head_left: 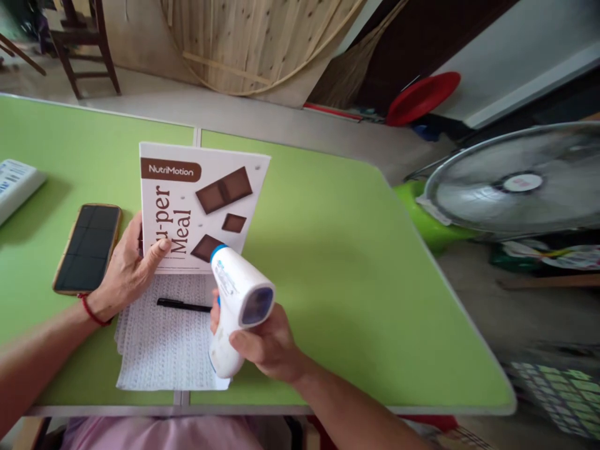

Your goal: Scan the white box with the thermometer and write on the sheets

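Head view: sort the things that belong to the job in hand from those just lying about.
In the job, being held:
- NutriMotion box, left hand
- white gun-shaped device, right hand

Apparently just lying about:
- phone
- black pen
- papers under the pen
- fan beside the table

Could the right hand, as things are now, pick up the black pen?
Probably not directly: the right hand is wrapped around the white thermometer. With that put down, likely yes, because the visible part of the black pen lies uncovered on the papers.
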Available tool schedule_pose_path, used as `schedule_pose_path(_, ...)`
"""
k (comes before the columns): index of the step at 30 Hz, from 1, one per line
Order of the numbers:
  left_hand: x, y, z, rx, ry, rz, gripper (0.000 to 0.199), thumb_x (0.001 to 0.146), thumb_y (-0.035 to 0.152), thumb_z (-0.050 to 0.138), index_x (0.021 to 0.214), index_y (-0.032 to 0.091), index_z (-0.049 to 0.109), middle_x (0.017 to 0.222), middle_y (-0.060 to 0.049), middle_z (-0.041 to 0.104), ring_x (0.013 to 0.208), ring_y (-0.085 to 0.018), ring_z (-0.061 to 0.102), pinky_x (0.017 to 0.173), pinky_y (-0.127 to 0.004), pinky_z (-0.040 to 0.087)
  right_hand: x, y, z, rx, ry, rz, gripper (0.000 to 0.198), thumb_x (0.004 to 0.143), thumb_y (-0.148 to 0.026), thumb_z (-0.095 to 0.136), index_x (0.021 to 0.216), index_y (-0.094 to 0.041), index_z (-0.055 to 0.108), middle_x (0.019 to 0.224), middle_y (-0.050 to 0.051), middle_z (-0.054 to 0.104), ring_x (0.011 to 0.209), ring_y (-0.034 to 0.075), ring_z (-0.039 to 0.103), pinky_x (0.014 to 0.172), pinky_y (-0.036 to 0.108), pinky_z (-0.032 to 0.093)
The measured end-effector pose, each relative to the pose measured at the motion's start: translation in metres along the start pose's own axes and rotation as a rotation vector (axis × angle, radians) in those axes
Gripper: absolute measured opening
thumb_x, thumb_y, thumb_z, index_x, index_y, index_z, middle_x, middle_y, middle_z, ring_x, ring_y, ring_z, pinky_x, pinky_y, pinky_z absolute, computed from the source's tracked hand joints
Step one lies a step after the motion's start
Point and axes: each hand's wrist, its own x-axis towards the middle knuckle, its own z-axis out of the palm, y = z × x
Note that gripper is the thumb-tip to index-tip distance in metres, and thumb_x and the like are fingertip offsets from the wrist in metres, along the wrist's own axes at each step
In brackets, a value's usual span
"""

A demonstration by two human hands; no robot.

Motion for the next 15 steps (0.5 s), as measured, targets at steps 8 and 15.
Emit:
schedule_pose_path(8, -0.002, -0.007, 0.002, 0.003, -0.017, -0.017, 0.038, 0.094, 0.049, 0.05, 0.121, 0.022, 0.051, 0.118, -0.01, 0.059, 0.107, -0.027, 0.057, 0.094, -0.048, 0.048, 0.013, 0.0, 0.009, 0.05, 0.038, 0.075, 0.036, 0.069, -0.051, 0.072, 0.076, -0.02, 0.054, 0.066, -0.001, 0.053, 0.059, 0.013, 0.051, 0.055, 0.032, 0.049)
schedule_pose_path(15, 0.0, -0.005, 0.002, -0.033, -0.034, 0.006, 0.044, 0.093, 0.049, 0.052, 0.129, 0.024, 0.046, 0.123, -0.011, 0.057, 0.111, -0.028, 0.056, 0.098, -0.051, 0.047, 0.017, 0.003, 0.012, -0.003, 0.041, 0.067, 0.037, 0.07, -0.048, 0.074, 0.086, -0.02, 0.057, 0.073, 0.0, 0.058, 0.064, 0.013, 0.054, 0.059, 0.029, 0.048)
